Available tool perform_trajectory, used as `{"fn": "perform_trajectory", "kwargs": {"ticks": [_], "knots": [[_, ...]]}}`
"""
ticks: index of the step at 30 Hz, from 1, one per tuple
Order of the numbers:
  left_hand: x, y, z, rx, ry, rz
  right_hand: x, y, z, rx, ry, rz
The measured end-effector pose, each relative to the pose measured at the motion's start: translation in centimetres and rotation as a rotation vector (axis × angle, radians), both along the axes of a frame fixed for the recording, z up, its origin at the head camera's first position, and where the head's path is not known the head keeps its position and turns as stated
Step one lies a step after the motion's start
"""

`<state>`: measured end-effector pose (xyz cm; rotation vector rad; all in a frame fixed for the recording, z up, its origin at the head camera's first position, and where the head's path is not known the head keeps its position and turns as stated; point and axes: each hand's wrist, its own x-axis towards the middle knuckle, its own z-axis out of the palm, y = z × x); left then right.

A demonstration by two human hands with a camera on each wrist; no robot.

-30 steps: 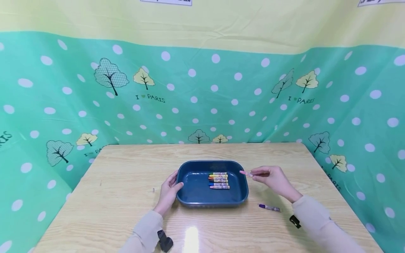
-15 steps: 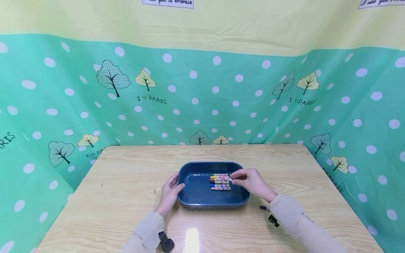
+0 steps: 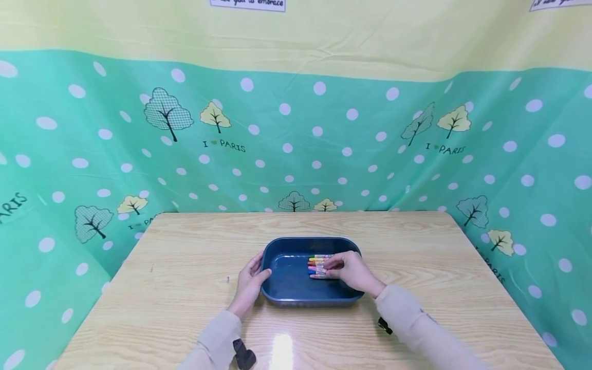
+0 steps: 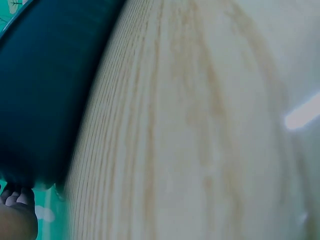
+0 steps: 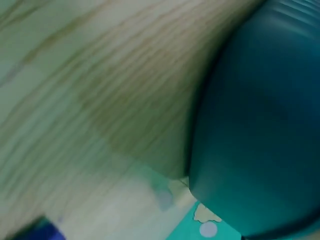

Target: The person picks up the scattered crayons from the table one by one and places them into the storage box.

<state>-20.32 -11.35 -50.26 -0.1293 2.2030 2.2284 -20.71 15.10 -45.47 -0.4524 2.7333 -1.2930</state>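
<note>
A dark blue rectangular tray (image 3: 287, 297) stands on the table, and its outer wall fills one side of both wrist views. My left hand (image 3: 250, 285) grips its left end, thumb over the rim and fingers outside. Inside the tray, several paper-wrapped crayons (image 3: 316, 260) lie side by side. Over that row my right hand (image 3: 351, 271) pinches a pink crayon (image 3: 315, 269), whose right end is hidden by the fingertips. A purple crayon (image 5: 44, 232) shows blurred at the bottom of the right wrist view; in the head view the right sleeve covers it.
The wooden table (image 3: 194, 246) carries the tray near its middle. A tiny greyish bit (image 3: 227, 280) lies left of the left hand. Behind the table hangs a green and yellow patterned curtain (image 3: 300, 133). Black wrist cameras (image 3: 244, 354) sit at both sleeves.
My right hand has carried the pink crayon leftward from beyond the tray's right rim down to the row inside. The left hand keeps its hold on the tray.
</note>
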Motion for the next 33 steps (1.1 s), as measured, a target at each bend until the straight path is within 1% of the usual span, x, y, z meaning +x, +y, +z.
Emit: {"fn": "perform_trajectory", "kwargs": {"ticks": [8,13,16,19,26,28,30,33], "knots": [[0.1,0.1,0.0,-0.014,-0.001,-0.006,-0.7,-0.8,-0.8,0.064,-0.107,-0.005],[0.0,0.0,-0.1,-0.031,-0.005,0.002,-0.8,-0.9,-1.0,0.067,-0.132,-0.003],[-0.1,0.0,-0.1,-0.034,-0.008,0.013,-0.9,-0.9,-1.1,0.07,-0.117,0.003],[-0.1,0.1,-0.1,-0.032,-0.005,0.016,-1.1,-0.9,-1.3,0.05,-0.104,-0.003],[-0.1,0.1,0.2,-0.005,-0.031,0.011,-1.6,-0.9,-1.5,0.031,-0.063,-0.039],[-0.1,0.1,0.2,-0.001,-0.033,0.011,-1.8,-0.9,-1.5,0.02,-0.068,-0.046],[-0.2,0.1,0.2,-0.014,-0.02,0.003,-2.1,-0.9,-1.5,0.008,-0.076,-0.059],[0.1,0.0,0.1,-0.026,-0.014,0.0,-2.2,-1.2,-1.8,-0.003,-0.101,-0.064]]}}
